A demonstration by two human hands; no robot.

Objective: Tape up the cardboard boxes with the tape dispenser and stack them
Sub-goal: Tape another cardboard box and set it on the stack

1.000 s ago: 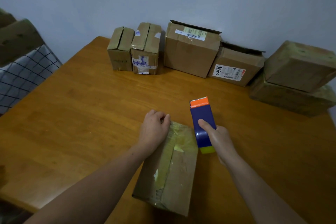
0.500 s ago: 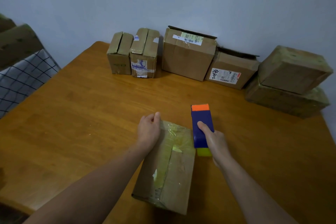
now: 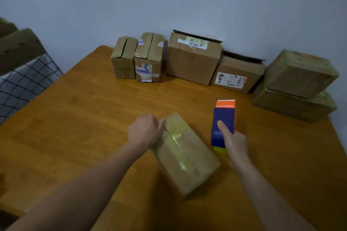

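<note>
Though taped, box (image 3: 187,161) beside dispenser (image 3: 224,115)

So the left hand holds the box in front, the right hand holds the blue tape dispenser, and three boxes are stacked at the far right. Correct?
Not quite. The head view shows only two boxes in that stack: an upper box on a lower box. The rest stands: the left hand holds the front box, and the right hand holds the blue tape dispenser.
</note>
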